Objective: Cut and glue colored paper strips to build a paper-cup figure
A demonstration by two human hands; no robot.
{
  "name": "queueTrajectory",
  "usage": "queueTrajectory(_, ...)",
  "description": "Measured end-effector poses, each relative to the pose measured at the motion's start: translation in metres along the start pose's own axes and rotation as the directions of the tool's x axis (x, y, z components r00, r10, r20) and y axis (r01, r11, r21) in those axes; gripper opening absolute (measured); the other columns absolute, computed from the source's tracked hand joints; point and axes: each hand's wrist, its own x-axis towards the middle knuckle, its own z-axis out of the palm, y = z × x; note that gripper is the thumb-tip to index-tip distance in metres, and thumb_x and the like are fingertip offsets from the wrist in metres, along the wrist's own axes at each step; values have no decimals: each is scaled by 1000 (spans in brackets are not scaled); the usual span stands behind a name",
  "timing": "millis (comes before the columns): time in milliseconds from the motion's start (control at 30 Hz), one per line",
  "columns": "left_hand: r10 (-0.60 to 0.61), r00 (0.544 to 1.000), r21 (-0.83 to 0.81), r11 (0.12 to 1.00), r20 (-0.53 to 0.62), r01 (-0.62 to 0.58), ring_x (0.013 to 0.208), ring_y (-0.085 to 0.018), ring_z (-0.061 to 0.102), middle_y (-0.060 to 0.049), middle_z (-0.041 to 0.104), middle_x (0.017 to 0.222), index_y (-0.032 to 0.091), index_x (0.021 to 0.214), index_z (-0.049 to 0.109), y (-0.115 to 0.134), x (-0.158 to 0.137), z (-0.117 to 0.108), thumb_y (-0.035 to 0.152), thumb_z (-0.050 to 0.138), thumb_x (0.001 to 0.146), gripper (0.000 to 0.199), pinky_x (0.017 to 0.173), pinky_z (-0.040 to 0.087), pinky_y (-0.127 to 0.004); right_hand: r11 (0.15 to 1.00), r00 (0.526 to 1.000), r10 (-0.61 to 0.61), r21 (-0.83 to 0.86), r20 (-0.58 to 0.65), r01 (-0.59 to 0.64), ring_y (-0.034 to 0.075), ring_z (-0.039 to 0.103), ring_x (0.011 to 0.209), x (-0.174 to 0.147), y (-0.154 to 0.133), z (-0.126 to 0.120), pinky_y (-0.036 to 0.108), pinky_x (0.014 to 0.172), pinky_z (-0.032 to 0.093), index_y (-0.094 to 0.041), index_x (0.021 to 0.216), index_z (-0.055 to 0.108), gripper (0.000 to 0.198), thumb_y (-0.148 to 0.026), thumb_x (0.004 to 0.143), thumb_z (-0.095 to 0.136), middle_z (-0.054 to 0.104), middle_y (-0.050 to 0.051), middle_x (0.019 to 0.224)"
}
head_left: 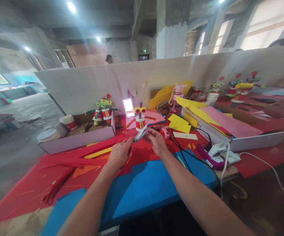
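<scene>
My left hand [120, 151] is closed round the red handles of a pair of scissors [131, 153], whose blades point up and away to the right. My right hand [157, 141] is pinched close to the blades, on what looks like a small pale piece [145, 133]; its kind is too small to tell. Just beyond the blades stands a paper-cup robot [140, 124] with a yellow eye piece, a spring neck and folded-paper arms. A pink glue gun [165, 132] lies right of my right hand. Red paper strips [82, 153] spread out to the left.
Blue sheet [142, 183] covers the front edge over red cloth. Finished cup robots [106, 109] stand by a left cardboard box [82, 141]. At right are yellow paper [180, 124], a purple power strip [212, 157] with cables, and a box of coloured paper [232, 123]. A white partition [95, 80] runs behind.
</scene>
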Motion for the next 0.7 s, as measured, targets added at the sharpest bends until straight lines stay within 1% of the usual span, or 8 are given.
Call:
queueTrajectory(133, -7, 1000, -3, 1000, 9, 7, 90, -24, 65, -10, 68, 100, 24, 130, 45, 1, 0, -2, 18, 36, 91, 41, 71, 44, -30, 1000, 1000, 1, -12, -2, -1, 13, 63, 71, 0, 0, 0, 30, 77, 49, -20, 77, 70, 29, -38, 57, 83, 71, -1, 76)
queueTrajectory(333, -2, 1000, -5, 1000, 4, 2, 89, -24, 65, -9, 68, 99, 23, 129, 46, 2, 0, -3, 19, 36, 91, 40, 69, 43, -30, 1000, 1000, 0, -11, -22, -1, 12, 63, 71, 0, 0, 0, 28, 76, 49, -21, 76, 71, 30, -38, 55, 84, 71, -1, 75)
queueTrajectory(700, -3, 1000, -20, 1000, 0, 3, 87, -24, 65, -10, 68, 97, 22, 129, 47, 2, 0, -2, 20, 34, 91, 41, 68, 43, -30, 1000, 999, 0, -10, -43, 0, 13, 64, 75, 3, 5, -4, 29, 78, 49, -21, 80, 72, 30, -36, 57, 83, 72, 0, 78)
